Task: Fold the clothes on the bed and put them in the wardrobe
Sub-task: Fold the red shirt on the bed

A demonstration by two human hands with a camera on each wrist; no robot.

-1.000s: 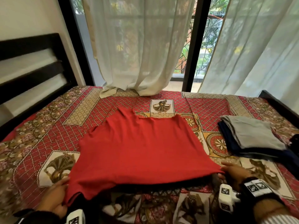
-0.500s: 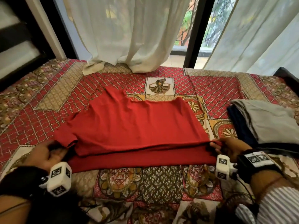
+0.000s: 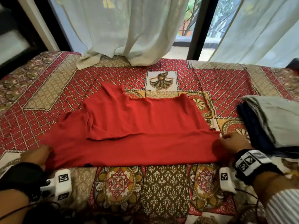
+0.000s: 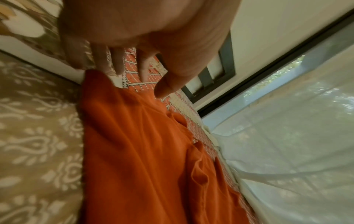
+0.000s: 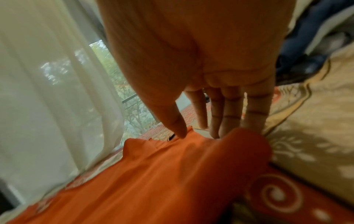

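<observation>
- Headboard (image 3: 14,42): dark, upper left of the head view, blurred.
- Left hand (image 3: 36,156): lower left of the head view, at the left end of the shirt's near edge. In the left wrist view its fingers (image 4: 118,60) are straight and spread, tips at the cloth's corner, thumb above the fabric; nothing is pinched (whether the tips actually press the cloth, I cannot tell).
- Shirt (image 3: 137,139): red, flat on the bed (image 3: 161,188) in the centre of the head view. Its upper layer is folded over the lower one, so a broad red band shows along the near edge; a sleeve lies flat at centre left.
- Curtains (image 3: 129,29): sheer and white, across the top of the frame; one hem rests on the bed's far edge.
- Right hand (image 3: 233,142): centre right of the head view, at the right end of the shirt. In the right wrist view the fingers (image 5: 256,109) are extended and a little apart, their tips down at a raised ruck of the cloth, the thumb tip touching the fabric edge.
- Folded pile (image 3: 271,122): grey cloth on top of dark blue, at the right edge of the head view, just beside the right hand.
</observation>
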